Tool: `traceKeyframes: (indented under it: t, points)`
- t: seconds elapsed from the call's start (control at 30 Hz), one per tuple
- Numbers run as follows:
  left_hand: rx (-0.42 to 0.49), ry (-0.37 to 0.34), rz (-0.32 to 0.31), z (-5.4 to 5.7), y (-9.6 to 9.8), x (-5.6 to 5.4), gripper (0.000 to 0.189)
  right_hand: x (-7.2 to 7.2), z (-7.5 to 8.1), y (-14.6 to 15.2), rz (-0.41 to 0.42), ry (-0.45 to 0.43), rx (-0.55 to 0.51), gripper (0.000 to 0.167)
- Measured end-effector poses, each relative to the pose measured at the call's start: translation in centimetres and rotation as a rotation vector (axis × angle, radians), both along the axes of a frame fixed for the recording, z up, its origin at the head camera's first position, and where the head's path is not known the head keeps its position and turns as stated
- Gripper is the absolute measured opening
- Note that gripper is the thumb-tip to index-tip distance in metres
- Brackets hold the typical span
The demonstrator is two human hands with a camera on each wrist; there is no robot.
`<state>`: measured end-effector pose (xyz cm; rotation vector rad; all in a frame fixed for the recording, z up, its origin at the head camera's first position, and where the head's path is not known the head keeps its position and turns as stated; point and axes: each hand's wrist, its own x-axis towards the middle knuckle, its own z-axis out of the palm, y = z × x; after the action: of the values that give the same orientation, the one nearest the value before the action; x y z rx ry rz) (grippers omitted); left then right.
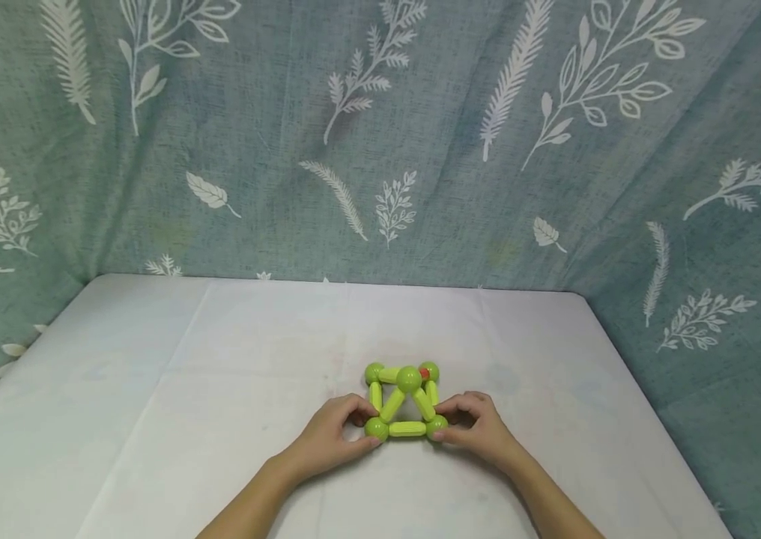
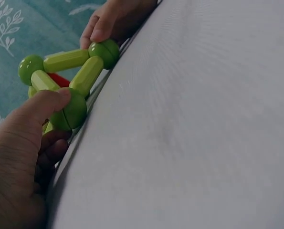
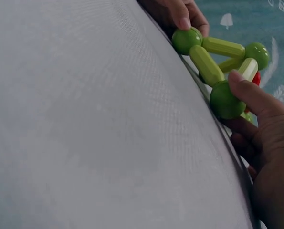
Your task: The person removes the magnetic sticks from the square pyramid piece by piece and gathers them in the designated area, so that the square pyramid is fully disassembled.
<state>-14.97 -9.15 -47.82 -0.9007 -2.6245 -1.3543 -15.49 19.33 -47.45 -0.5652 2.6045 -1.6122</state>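
A frame of green balls and yellow-green rods, like a magnetic building set, stands on the white-covered table. Its base is four-sided, and two sloping rods (image 1: 392,405) rise from the front corners to a raised ball (image 1: 409,379). A bit of red (image 1: 424,373) shows by the back right ball (image 1: 430,371). My left hand (image 1: 335,433) pinches the front left ball (image 1: 377,430), thumb in front. Opposite it, my right hand (image 1: 480,430) grips the front right ball (image 1: 437,428) between thumb and fingers. Both wrist views show the thumbs pressed on these balls.
The white tablecloth (image 1: 252,389) spreads on all sides of the frame. Behind the table and along its sides hangs a blue-green curtain (image 1: 259,150) with white leaf patterns.
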Motion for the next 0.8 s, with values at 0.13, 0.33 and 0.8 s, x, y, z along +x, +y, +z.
traceKeyframes:
  t: [0.13,0.33,0.8]
  points:
    - [-0.023,0.051,-0.006,-0.1,-0.6,1.0,0.031,0.4,-0.2,-0.2,0.066,0.029,-0.006,0.027]
    - [-0.069,0.116,-0.046,0.0,-1.4,2.1,0.028,0.8,-0.2,0.0,0.249,0.174,-0.058,0.011]
    - [0.186,0.435,0.059,1.7,1.2,0.1,0.040,-0.2,2.3,-2.7,-0.046,0.382,-0.191,0.025]
